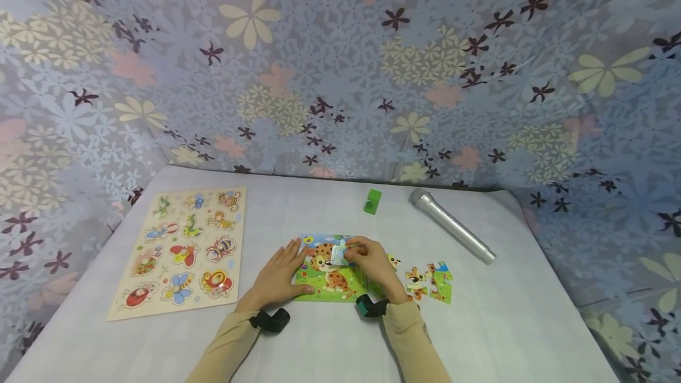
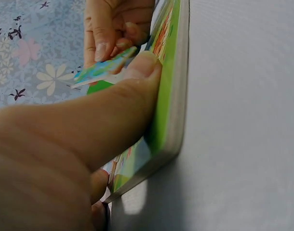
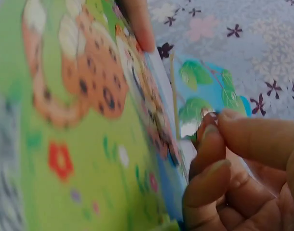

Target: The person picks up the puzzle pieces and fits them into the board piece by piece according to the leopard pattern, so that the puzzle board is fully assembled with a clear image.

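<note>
A jigsaw puzzle board with a spotted leopard cub on grass lies flat in the middle of the table. My left hand rests along its left side, fingers straight and spread. The left thumb presses on the board's green lower corner. Above the picture, my right hand pinches a puzzle piece between thumb and fingers. That piece, blue with green leaves, is held tilted over the cub's picture. Several loose puzzle pieces lie right of the board, partly behind the right hand.
At the left lies a wooden peg puzzle with insect shapes. A small green object sits behind the jigsaw, and a silver microphone lies slantwise at the back right. Flowered cloth hangs behind the table.
</note>
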Tool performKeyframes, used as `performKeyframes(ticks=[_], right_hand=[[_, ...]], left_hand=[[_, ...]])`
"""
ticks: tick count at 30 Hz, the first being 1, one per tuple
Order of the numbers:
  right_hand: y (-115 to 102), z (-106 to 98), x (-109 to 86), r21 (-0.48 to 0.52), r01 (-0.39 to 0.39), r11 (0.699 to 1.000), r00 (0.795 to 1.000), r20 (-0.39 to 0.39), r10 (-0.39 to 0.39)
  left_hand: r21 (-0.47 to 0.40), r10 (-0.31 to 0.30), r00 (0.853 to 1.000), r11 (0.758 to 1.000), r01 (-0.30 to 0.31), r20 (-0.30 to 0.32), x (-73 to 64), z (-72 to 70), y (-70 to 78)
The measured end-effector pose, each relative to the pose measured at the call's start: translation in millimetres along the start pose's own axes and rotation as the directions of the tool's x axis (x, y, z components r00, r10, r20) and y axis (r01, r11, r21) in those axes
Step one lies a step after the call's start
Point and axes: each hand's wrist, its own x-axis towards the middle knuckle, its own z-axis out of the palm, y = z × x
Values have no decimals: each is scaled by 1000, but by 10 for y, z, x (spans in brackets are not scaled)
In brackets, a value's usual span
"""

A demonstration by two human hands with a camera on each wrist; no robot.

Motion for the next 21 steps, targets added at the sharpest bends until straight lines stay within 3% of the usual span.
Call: performKeyframes(ticks=[6,13,17,21], right_hand=[[50,65,36,22,9,1000,999,33,-10],[82,83,55,82,-46,996,998,-33,49],[98,80,71,185,-87,979,991,-87,105],[124,79,102,345,-113,932,978,-126,165]], left_hand=[[2,-7,1000,1000,7,-3,6,-5,9],[-50,47,996,998,-50,-71,-25,14,-18],[-71,89,990,993,-98,-113,-53,19,-17],[-55,49,997,997,-52,-64,-31,-2,-1]])
